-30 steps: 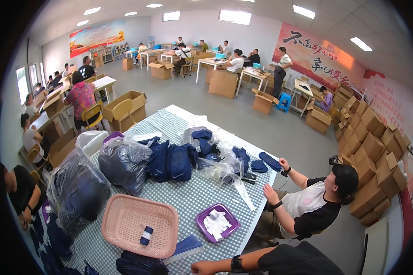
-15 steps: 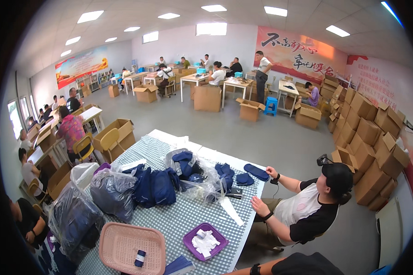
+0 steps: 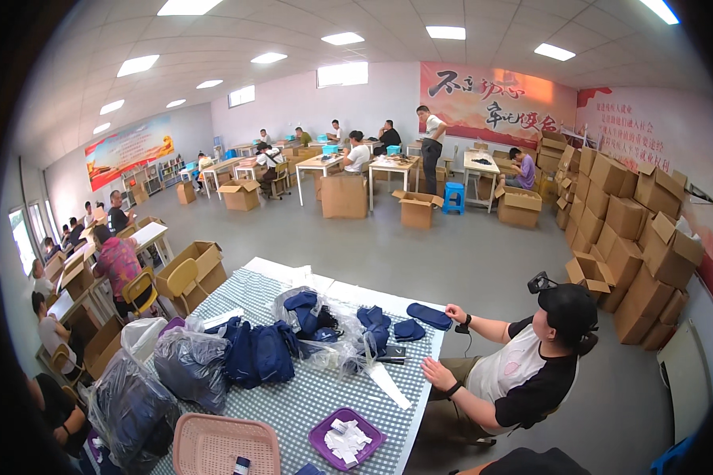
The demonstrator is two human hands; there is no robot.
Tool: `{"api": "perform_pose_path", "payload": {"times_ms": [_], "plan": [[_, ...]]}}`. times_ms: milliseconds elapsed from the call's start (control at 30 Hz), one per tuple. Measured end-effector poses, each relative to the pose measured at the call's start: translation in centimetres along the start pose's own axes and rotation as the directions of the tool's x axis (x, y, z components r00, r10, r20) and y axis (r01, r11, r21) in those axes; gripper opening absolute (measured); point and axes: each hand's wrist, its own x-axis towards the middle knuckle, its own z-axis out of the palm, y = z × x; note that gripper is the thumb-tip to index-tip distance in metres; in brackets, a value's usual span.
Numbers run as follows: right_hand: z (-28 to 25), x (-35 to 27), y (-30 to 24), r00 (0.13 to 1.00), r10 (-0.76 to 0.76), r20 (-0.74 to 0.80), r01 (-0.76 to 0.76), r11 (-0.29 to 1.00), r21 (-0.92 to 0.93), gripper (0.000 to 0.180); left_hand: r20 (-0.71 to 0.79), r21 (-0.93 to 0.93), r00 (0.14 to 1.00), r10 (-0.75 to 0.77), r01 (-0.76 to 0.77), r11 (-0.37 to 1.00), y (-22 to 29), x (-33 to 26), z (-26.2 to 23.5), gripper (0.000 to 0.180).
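Neither of my hands shows in the head view. Closest at the lower edge stands a pink plastic basket (image 3: 228,424). In it lies a small dark blue roll (image 3: 242,465) with a pale band, cut off by the frame. To its right, a purple tray (image 3: 322,435) holds a heap of white paper slips (image 3: 346,440). Between them, a bit of navy fabric (image 3: 310,469) pokes up at the lower edge. Navy fabric bundles (image 3: 259,354) lie mid-table beside full clear plastic bags (image 3: 190,362).
Across the right corner of the checked table (image 3: 249,402) sits a co-worker (image 3: 523,356), one hand at a flat navy piece (image 3: 430,316). A black sleeve (image 3: 535,461) shows at the lower right. Cardboard boxes (image 3: 622,261) are stacked along the right wall.
The view has tilted up, so the basket and tray sit lower and the roll is partly cut off. The forearm at the lower edge has mostly left the picture. The co-worker's hands stay nearly the same.
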Motion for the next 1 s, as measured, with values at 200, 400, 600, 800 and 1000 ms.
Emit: {"api": "perform_pose_path", "payload": {"times_ms": [200,400,600,800,1000], "plan": [[0.3,-0.9,0.3,1.000,-0.009,-0.017,0.009,1.000,0.011,0.044,0.038,0.044,0.999,0.017,-0.018,0.999,-3.5,-1.5,-0.4,0.077],[0.8,-3.2,-3.8,0.992,-0.081,-0.094,0.056,0.969,-0.240,0.043,0.046,0.007,0.999,0.020,-0.020,1.000,-6.3,-4.7,0.3,0.081],[0.0,-2.2,-2.4,0.992,-0.125,0.028,0.128,0.939,-0.320,0.042,0.074,-0.135,0.986,-0.147,0.156,0.979,-1.0,-7.1,2.7,0.080],[0.0,-0.9,-1.3,0.990,-0.042,0.136,0.055,0.995,-0.089,0.036,0.059,-0.115,0.967,-0.247,0.252,0.961,-5.7,-6.3,0.2,0.083],[-0.1,-2.1,-2.0,0.980,-0.039,0.196,0.015,0.992,0.125,0.026,-0.016,-0.156,0.981,-0.193,0.188,0.970,-5.2,-4.6,0.1,0.076]]}}
